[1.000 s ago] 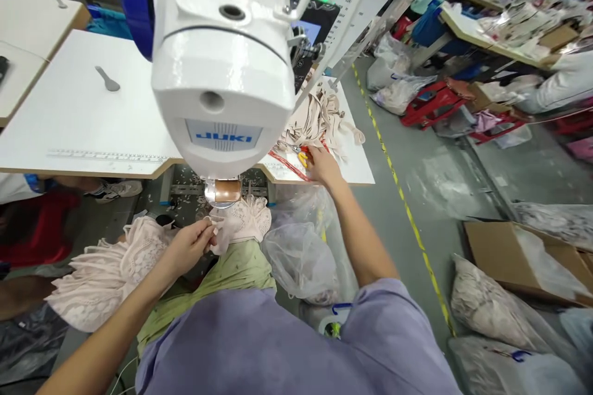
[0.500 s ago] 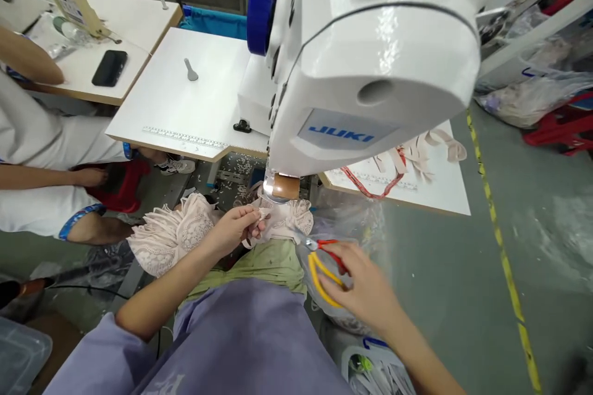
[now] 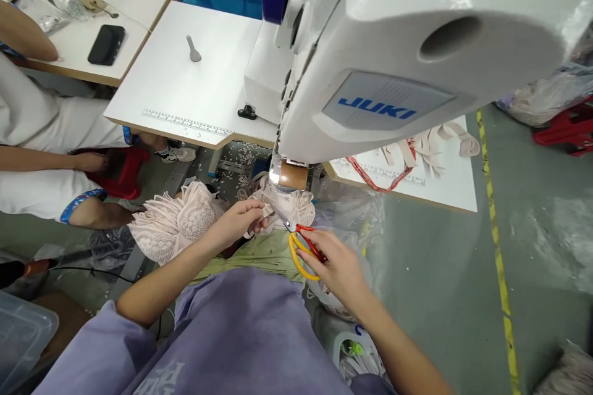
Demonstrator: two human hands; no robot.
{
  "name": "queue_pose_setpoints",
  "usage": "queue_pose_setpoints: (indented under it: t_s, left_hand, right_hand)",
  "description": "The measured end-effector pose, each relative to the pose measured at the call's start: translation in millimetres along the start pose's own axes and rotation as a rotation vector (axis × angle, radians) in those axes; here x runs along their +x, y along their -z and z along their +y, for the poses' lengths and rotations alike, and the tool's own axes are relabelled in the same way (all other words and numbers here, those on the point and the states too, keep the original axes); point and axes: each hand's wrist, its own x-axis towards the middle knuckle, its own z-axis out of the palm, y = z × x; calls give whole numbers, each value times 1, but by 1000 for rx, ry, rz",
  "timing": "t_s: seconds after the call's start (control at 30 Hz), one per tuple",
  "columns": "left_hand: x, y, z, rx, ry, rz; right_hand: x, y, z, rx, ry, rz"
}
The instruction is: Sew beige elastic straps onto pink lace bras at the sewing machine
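Scissors [image 3: 291, 228] beside the cloth [image 3: 267, 211] in your left hand [image 3: 244, 220]
That hand pinches the cloth at its fingertips, the lace [image 3: 296, 208] lying just right of them near the machine [image 3: 380, 99]. Your right hand [image 3: 337, 262] grips the scissors by the handles, blades pointing at the cloth.
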Motion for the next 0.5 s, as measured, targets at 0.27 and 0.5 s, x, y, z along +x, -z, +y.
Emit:
queue_pose_setpoints:
  t_s: [0.27, 0.5]
  left_hand:
    - [-4, 7, 0, -74, -23, 37]
    - [-6, -1, 4, 101, -87, 82]
  right_hand:
    - [-12, -3, -3, 182, -96, 49]
    - [6, -17, -14, 194, -131, 5]
